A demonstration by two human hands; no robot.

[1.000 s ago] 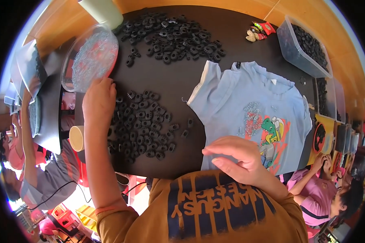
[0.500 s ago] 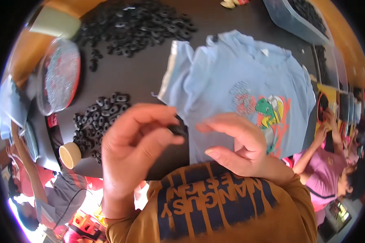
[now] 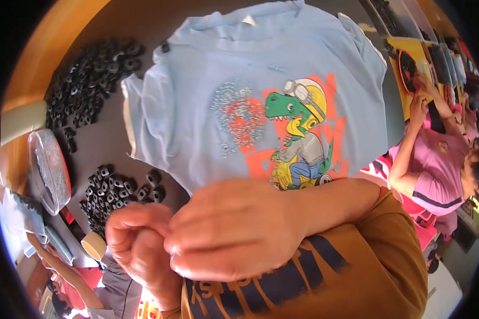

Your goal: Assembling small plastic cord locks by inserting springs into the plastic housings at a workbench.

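Both hands meet fingertip to fingertip, left hand (image 3: 135, 242) and right hand (image 3: 234, 231) curled narrow, contents unseen, just below the blue T-shirt (image 3: 250, 101).

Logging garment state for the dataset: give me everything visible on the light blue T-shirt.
The light blue T-shirt is a small, soft knit garment lying flat, front up, on the dark table, collar away from the person. Its chest carries a cartoon dinosaur in a yellow helmet over orange lettering, beside a silvery glitter patch. One short sleeve spreads toward the black rings. The right hand and forearm cover its lower hem.
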